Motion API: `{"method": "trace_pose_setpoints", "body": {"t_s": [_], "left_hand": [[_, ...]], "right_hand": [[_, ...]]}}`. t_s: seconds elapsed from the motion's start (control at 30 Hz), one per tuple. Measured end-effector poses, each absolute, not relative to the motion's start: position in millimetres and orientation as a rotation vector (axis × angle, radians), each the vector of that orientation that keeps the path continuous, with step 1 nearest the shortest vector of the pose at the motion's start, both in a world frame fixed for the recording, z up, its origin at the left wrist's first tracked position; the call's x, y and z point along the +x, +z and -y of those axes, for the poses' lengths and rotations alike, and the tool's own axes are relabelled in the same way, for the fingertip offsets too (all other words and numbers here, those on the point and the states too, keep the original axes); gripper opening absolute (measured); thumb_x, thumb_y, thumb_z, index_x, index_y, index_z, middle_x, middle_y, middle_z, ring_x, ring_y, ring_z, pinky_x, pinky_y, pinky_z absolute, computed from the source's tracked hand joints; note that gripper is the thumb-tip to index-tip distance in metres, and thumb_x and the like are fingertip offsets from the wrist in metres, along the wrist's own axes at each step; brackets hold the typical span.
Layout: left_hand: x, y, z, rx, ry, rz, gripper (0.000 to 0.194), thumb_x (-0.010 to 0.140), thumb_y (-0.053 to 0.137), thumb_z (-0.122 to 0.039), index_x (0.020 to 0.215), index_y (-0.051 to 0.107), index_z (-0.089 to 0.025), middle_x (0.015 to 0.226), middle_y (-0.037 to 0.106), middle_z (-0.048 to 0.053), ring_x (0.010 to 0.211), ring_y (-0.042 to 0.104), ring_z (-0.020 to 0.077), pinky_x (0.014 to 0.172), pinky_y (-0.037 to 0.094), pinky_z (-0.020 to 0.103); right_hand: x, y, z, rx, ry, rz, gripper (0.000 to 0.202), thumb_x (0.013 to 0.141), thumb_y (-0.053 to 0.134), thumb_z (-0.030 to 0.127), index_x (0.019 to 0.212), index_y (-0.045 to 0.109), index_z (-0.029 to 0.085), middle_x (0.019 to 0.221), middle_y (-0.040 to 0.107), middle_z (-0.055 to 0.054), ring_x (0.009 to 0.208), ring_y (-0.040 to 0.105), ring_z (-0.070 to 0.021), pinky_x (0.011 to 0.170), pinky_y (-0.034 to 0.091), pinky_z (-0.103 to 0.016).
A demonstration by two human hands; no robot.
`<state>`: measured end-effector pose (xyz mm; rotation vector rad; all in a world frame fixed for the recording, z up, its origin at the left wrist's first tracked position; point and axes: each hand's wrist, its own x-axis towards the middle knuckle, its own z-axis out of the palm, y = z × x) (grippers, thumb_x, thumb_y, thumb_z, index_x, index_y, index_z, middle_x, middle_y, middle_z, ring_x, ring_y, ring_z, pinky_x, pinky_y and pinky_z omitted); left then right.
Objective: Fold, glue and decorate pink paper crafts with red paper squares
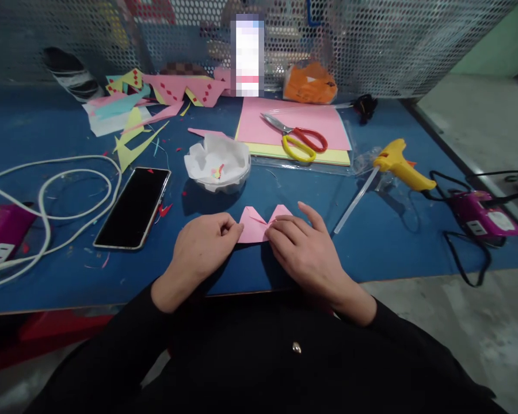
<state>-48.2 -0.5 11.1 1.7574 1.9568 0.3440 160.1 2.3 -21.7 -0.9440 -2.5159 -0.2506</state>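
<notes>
A folded piece of pink paper [254, 230] with two pointed tops lies at the table's front edge, between my hands. My left hand [205, 241] is closed, its thumb and forefinger pinching the paper's left corner. Over the right half rests my right hand [304, 247], fingers pressed together on the paper near the dip between the points. Its little finger sticks up, apart from the rest, and the thumb is mostly hidden. Just beyond the paper sits a white paper-lined bowl [218, 172] with small coloured scraps inside.
Scissors [300, 138] lie on stacked coloured sheets [259, 118]. A yellow glue gun [406, 165] with its glue stick rests at right, by a purple power strip [486, 213]. A phone [133, 207], white cable [47, 230] and paper cuttings [133, 138] occupy the left.
</notes>
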Motion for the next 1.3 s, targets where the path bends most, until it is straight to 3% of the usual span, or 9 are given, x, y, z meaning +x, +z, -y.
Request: {"method": "trace_pose_setpoints", "body": {"t_s": [0.27, 0.37, 0.5, 0.73, 0.97, 1.3], "left_hand": [[-47, 8, 7, 1.855, 0.344, -2.008, 0.027, 0.091, 0.056, -0.037, 0.069, 0.062, -0.023, 0.064, 0.064, -0.002, 0.058, 0.055, 0.0176, 0.054, 0.034, 0.031], [-41, 3, 20, 2.186, 0.598, -2.063, 0.022, 0.094, 0.058, -0.04, 0.093, 0.067, -0.02, 0.082, 0.07, 0.004, 0.075, 0.063, 0.0227, 0.063, 0.042, 0.034], [-35, -5, 34, 2.602, 0.696, -1.648, 0.016, 0.096, 0.06, -0.031, 0.104, 0.067, -0.019, 0.104, 0.074, 0.006, 0.098, 0.064, 0.0258, 0.081, 0.044, 0.039], [-35, -10, 36, 2.606, 0.716, -1.584, 0.015, 0.099, 0.054, -0.02, 0.094, 0.068, -0.019, 0.096, 0.077, 0.001, 0.089, 0.068, 0.0208, 0.079, 0.042, 0.038], [-34, -10, 35, 2.527, 0.69, -1.597, 0.013, 0.098, 0.057, -0.02, 0.096, 0.069, -0.02, 0.098, 0.076, 0.001, 0.092, 0.067, 0.0212, 0.078, 0.042, 0.037], [-28, -6, 29, 2.573, 0.641, -1.604, 0.015, 0.098, 0.055, -0.021, 0.09, 0.067, -0.019, 0.092, 0.073, 0.003, 0.086, 0.064, 0.0219, 0.076, 0.041, 0.038]], "right_hand": [[162, -24, -4, -0.93, -0.258, 2.49, 0.02, 0.096, 0.05, 0.011, 0.094, 0.067, 0.022, 0.097, 0.076, -0.001, 0.099, 0.067, -0.0161, 0.115, 0.035, -0.046], [164, -25, -3, -0.93, -0.277, 2.488, 0.02, 0.097, 0.05, 0.011, 0.095, 0.068, 0.021, 0.099, 0.076, -0.002, 0.099, 0.067, -0.0166, 0.115, 0.036, -0.046], [162, -24, 0, -0.945, -0.246, 2.487, 0.019, 0.097, 0.051, 0.014, 0.093, 0.068, 0.022, 0.097, 0.075, -0.001, 0.096, 0.066, -0.0158, 0.115, 0.035, -0.045], [164, -26, 4, -1.003, -0.138, 2.442, 0.017, 0.096, 0.054, 0.017, 0.091, 0.069, 0.023, 0.093, 0.075, 0.0, 0.092, 0.066, -0.0159, 0.115, 0.035, -0.045], [184, -25, 7, -1.219, 0.008, 2.313, 0.014, 0.096, 0.058, 0.021, 0.092, 0.07, 0.024, 0.091, 0.072, -0.001, 0.092, 0.068, -0.0175, 0.109, 0.039, -0.047], [165, -25, 2, -1.154, 0.204, 2.31, 0.013, 0.096, 0.06, 0.023, 0.09, 0.071, 0.024, 0.094, 0.073, 0.0, 0.094, 0.066, -0.0167, 0.109, 0.038, -0.043]]}}
